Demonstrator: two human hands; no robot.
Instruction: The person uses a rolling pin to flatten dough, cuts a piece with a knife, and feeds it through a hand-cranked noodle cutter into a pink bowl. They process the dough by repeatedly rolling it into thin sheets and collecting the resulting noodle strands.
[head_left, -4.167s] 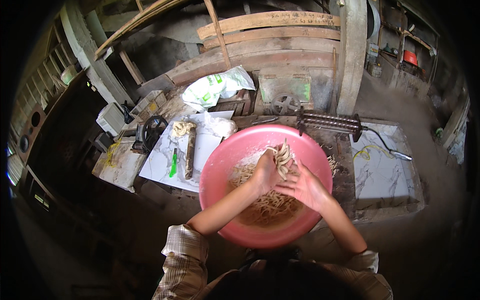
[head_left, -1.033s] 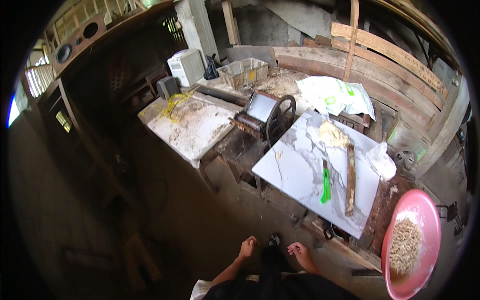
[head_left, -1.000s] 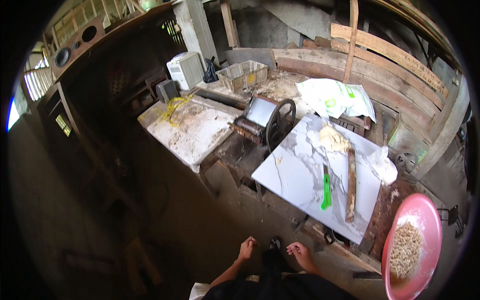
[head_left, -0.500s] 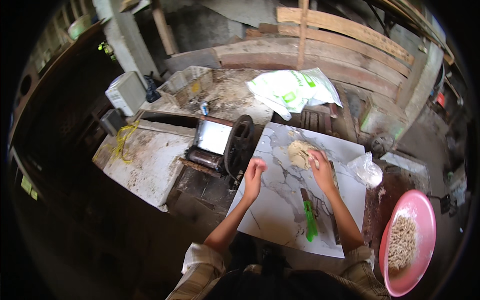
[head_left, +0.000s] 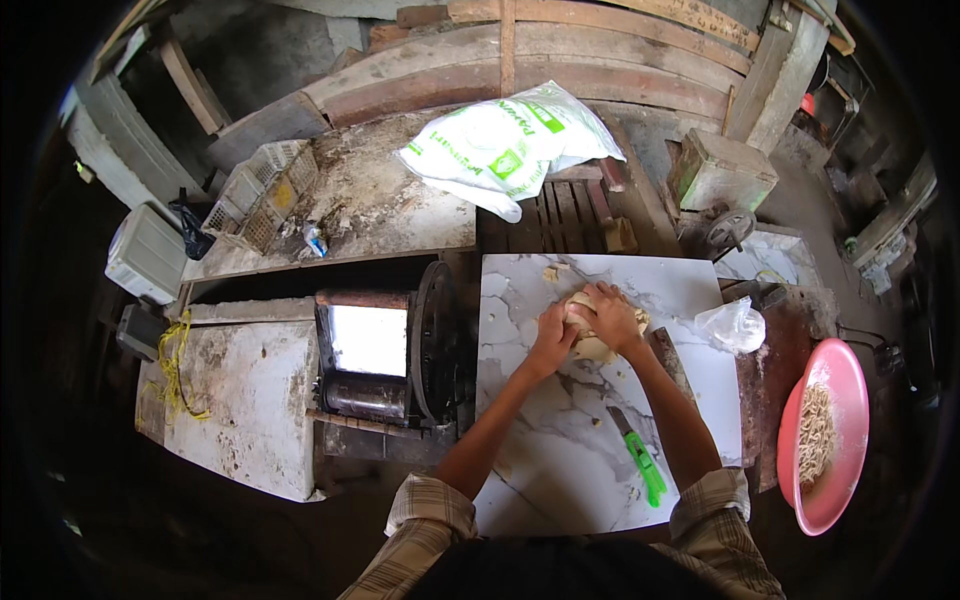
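Both hands are on a lump of pale dough (head_left: 592, 348) on the marble-patterned board (head_left: 545, 450). My left hand (head_left: 553, 337) grips the dough's left side, its fingers curled against it. My right hand (head_left: 610, 316) lies over the top and right of the lump, fingers bent around it. Much of the dough is hidden under the hands. Nearer to me lies a knife (head_left: 642, 462) with a green handle, its dark blade pointing away. A flat strip (head_left: 675, 365) lies beneath my right forearm, partly covered. Small dough scraps (head_left: 553, 272) are scattered on the board.
Left of the board stands a roller machine (head_left: 365, 345) with a large dark wheel (head_left: 433, 345). To the right are a clear bag of white powder (head_left: 735, 325) and a pink basin (head_left: 850, 430) holding noodle-like strips (head_left: 815, 435). A white-green sack (head_left: 510, 150) lies beyond.
My hands, apart before with the right one at the dough, have come together on the lump. The whole view has shifted.
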